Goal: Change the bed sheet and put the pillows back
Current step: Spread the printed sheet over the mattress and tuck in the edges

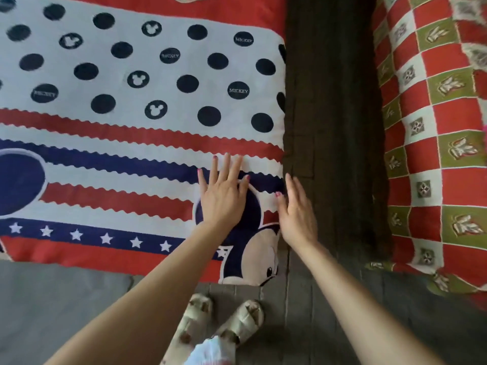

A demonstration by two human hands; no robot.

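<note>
Mickey Mouse bed sheet [137, 106] spread flat over bed, right edge against dark wooden gap. Left hand [224, 196] lay flat on sheet near corner, fingers straight, gripping nothing. Right hand [297, 214] hovered at sheet edge, fingers straight, empty. Checked red-green cloth [434, 143] lay well apart, right. Best smoothed outward toward edge, then tucked.

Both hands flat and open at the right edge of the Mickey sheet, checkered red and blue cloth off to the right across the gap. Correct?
Not quite. The head view shows the checkered cloth is red, white and olive green, not red and blue. The rest holds: the left hand lies flat on the Mickey sheet, and the right hand is open at its right edge, across the dark gap from that cloth.
</note>
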